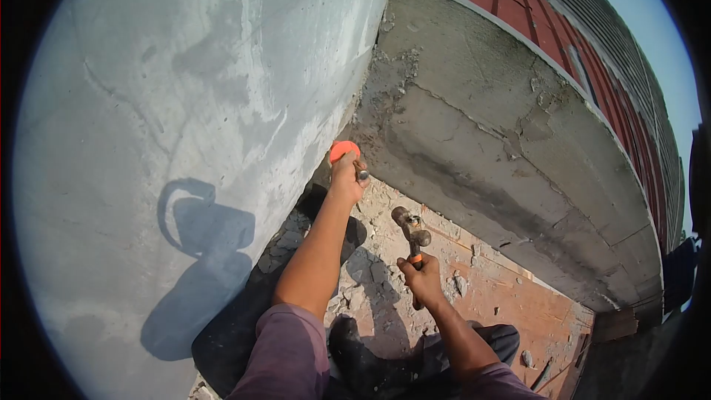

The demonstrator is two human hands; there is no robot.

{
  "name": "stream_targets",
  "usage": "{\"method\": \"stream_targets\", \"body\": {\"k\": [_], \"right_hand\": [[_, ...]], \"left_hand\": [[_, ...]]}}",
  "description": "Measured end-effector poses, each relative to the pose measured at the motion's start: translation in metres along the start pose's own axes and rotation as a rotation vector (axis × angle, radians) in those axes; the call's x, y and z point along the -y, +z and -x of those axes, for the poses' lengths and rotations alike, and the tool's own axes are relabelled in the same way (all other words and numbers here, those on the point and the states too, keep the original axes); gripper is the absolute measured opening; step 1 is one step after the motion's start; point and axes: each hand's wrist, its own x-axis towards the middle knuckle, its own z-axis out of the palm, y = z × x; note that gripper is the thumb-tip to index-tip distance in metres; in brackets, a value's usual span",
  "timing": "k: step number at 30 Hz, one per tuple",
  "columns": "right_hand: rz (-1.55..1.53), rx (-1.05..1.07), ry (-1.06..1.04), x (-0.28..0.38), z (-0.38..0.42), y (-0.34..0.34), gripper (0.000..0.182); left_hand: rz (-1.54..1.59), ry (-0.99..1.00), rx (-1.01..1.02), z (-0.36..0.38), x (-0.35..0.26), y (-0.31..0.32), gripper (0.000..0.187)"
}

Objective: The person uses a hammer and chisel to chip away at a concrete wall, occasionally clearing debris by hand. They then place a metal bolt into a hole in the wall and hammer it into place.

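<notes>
My left hand (346, 178) is closed around a chisel (362, 175) with a round orange hand guard (344, 150). It is at the corner where the grey wall meets the low concrete wall; the chisel's tip is hidden behind my hand and the guard. My right hand (422, 279) grips the handle of a ball-peen hammer (412, 227), which has an orange band below its worn metal head. The hammer head is raised over the rubble, to the right of the chisel and apart from it.
On the left rises a smooth grey wall (148, 89) bearing my shadow. A low, cracked concrete wall (474, 141) curves off to the right. Broken rubble (378, 281) lies around my dark boots (348, 341), beside reddish boards (511, 311). Red roofing (518, 0) stands beyond.
</notes>
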Motion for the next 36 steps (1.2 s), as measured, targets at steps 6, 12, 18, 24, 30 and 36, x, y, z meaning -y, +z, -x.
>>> {"method": "stream_targets", "body": {"k": [6,12,18,24,30,36], "right_hand": [[-0.015,0.012,-0.117,-0.018,0.039,-0.007,0.022],[0.071,-0.031,-0.264,-0.048,0.060,-0.024,0.023],[0.208,-0.007,-0.196,-0.052,0.088,-0.038,0.022],[0.210,-0.009,-0.220,-0.044,0.091,-0.034,0.024],[0.240,-0.003,-0.526,-0.014,0.089,-0.033,0.016],[0.285,-0.102,-1.331,0.070,0.057,-0.031,0.010]], "left_hand": [[-0.156,-0.009,0.015,0.043,0.044,0.015,0.013],[-0.092,-0.061,0.118,0.052,0.051,0.011,0.020],[-0.069,-0.061,0.183,0.054,0.060,0.018,0.031],[-0.129,-0.055,0.221,0.064,0.056,0.026,0.035],[-0.133,-0.093,0.247,0.068,0.044,0.030,0.038],[-0.130,-0.120,0.333,0.063,0.019,0.023,0.034]]}}
